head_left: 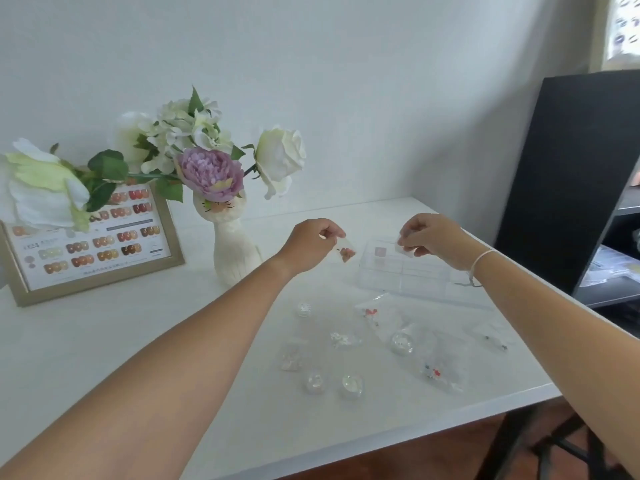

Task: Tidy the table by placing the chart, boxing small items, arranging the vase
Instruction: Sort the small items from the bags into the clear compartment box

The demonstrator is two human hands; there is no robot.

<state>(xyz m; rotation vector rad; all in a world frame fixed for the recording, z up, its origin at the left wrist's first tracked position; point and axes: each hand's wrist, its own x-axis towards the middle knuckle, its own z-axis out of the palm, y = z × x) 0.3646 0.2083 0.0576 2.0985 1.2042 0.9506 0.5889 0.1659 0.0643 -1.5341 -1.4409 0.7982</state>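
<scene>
A small clear plastic bag (344, 252) of reddish-brown beads is pinched between the fingertips of the left hand (313, 242) above a glossy white table (138, 358). A pale, translucent packet (405, 250) is gripped by the curled fingers of the right hand (429, 239), over a clear, rectangular, compartmented plastic box (405, 271) at the far right. Nearer, round transparent jars (401, 342) and flat crinkled sachets (438, 370) are scattered across the tabletop. At the far left, a gold-framed colour chart (104, 251) of glossy nail swatches is propped upright; its print cannot be read, apart from what appears to be "124". Beside it stands a matte white cat-shaped vase (232, 251), filled with cream and lilac flowers (207, 173).
</scene>
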